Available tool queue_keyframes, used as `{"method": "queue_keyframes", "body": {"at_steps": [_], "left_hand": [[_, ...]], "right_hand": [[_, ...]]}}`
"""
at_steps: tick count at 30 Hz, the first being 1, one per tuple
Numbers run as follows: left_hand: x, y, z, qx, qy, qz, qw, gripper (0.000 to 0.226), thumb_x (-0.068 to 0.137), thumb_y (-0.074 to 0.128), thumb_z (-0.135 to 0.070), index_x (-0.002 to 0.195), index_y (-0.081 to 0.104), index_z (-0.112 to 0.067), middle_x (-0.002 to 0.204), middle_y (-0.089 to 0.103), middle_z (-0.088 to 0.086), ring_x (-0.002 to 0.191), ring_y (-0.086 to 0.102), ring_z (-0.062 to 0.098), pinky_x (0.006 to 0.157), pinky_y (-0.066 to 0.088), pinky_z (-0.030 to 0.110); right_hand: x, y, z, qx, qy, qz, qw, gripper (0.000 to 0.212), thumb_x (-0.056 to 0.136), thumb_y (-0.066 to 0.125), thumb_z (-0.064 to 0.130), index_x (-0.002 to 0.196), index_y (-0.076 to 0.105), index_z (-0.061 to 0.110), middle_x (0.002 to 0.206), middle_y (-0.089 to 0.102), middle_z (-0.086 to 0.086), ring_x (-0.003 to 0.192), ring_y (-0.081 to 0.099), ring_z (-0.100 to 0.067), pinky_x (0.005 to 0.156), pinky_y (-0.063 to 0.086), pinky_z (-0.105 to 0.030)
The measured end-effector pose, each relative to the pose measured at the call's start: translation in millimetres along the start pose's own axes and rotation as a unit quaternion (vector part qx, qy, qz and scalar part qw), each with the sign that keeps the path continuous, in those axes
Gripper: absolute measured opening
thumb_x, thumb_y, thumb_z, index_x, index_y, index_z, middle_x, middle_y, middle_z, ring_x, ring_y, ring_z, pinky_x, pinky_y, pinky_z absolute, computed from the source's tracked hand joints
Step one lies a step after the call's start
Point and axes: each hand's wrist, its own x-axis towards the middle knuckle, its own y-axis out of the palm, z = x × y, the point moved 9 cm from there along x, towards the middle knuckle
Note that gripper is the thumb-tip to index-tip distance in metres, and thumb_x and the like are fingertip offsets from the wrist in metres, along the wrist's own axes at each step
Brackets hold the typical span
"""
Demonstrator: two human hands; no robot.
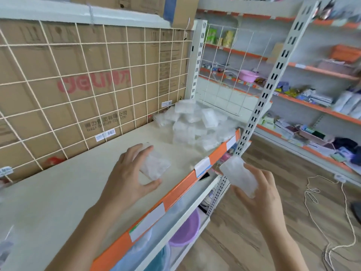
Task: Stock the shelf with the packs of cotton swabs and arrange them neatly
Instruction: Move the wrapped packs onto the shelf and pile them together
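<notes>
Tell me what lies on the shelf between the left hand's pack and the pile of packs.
Head view: only bare shelf between the pack in the left hand and the pile.

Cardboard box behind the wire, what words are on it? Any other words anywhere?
"deli": big red logo, seemingly flipped, on the cardboard box.
"DELI GROUP CO": small grey print lower on that box; its end is blurred.
Barcode sticker, shelf tags: too blurred to read.
</notes>
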Motion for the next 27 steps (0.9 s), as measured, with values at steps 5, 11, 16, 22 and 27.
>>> {"method": "queue_keyframes", "body": {"at_steps": [5,11,16,22,27], "left_hand": [[48,37,-4,-0.019,0.021,0.028,0.999,0.082,0.067,0.067,-0.060,0.138,0.044,-0.025,0.138,0.039,-0.007,0.118,0.040,0.012,0.090,0.036,0.025],[107,93,-2,-0.024,0.004,0.061,0.998,0.089,0.062,0.051,-0.069,0.140,0.041,-0.027,0.137,0.038,-0.008,0.119,0.038,0.010,0.094,0.031,0.020],[171,136,-6,-0.037,-0.024,0.061,0.997,0.095,0.058,0.046,-0.073,0.140,0.042,-0.025,0.138,0.041,-0.003,0.123,0.042,0.017,0.096,0.030,0.020],[207,191,15,0.011,-0.108,0.124,0.986,0.110,0.052,0.027,-0.081,0.147,0.025,-0.025,0.150,0.024,-0.001,0.137,0.027,0.019,0.108,0.028,0.025],[229,203,20,0.082,-0.133,0.110,0.982,0.111,0.054,0.012,-0.082,0.149,0.014,-0.025,0.157,0.007,-0.002,0.144,0.011,0.015,0.113,0.011,0.023]], "right_hand": [[38,14,-19,-0.008,0.014,-0.001,1.000,0.056,0.074,0.078,0.022,0.125,0.055,0.024,0.108,0.045,0.009,0.080,0.049,-0.013,0.061,0.035,-0.010],[116,33,-45,-0.006,0.000,0.011,1.000,0.056,0.074,0.078,0.027,0.125,0.055,0.024,0.108,0.046,0.009,0.075,0.046,-0.004,0.061,0.035,-0.007],[205,66,-51,0.015,-0.053,0.040,0.998,0.054,0.074,0.078,0.025,0.124,0.056,0.022,0.110,0.049,0.005,0.076,0.043,0.003,0.062,0.030,-0.014],[297,113,-42,0.035,-0.114,0.093,0.988,0.051,0.077,0.076,0.031,0.123,0.057,0.020,0.114,0.055,0.002,0.106,0.054,-0.019,0.075,0.045,-0.032],[342,167,-21,0.055,-0.161,0.145,0.975,0.046,0.080,0.074,0.026,0.122,0.058,0.017,0.119,0.056,-0.002,0.111,0.052,-0.021,0.087,0.045,-0.033]]}}
